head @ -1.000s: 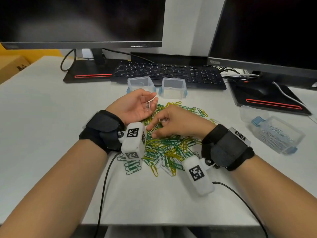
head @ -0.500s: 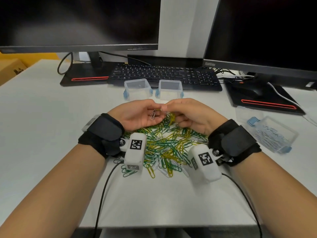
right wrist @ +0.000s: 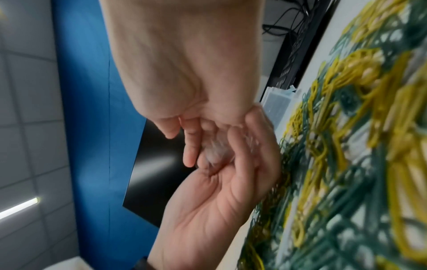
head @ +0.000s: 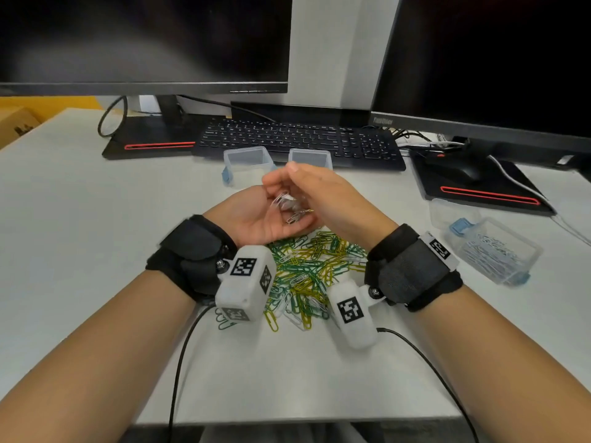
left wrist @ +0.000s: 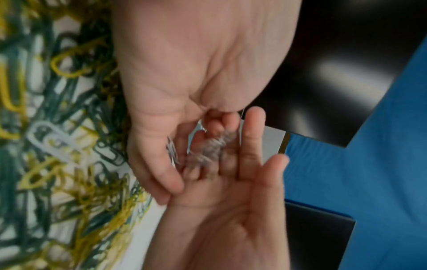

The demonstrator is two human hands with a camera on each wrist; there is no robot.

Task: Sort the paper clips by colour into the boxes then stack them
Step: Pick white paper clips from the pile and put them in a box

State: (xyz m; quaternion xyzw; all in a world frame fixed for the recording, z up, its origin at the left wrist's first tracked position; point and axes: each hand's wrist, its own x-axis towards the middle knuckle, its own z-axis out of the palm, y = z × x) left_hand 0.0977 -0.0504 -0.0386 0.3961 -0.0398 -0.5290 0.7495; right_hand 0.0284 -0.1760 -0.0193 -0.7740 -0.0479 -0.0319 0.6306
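Note:
My left hand (head: 259, 215) is palm up above the far edge of the pile, its fingers curled round several white paper clips (head: 289, 207). My right hand (head: 316, 190) hovers over that palm, thumb raised, its fairly straight fingers touching the clips. The clips look blurred between the two hands in the left wrist view (left wrist: 208, 149) and the right wrist view (right wrist: 217, 151). A mixed pile of green, yellow and white clips (head: 313, 266) lies on the table under both wrists. Two empty clear boxes (head: 248, 158) (head: 310, 158) stand just beyond the hands.
A clear box of white clips (head: 492, 251) sits at the right, its lid (head: 454, 212) beside it. A keyboard (head: 297, 139), a mouse (head: 467, 171) and two monitors stand at the back. Wrist-camera cables trail to the table's front edge.
My right hand has left the pile and come over the left palm with a clip. The left hand now cups a bunch of white clips instead of pinching one or two.

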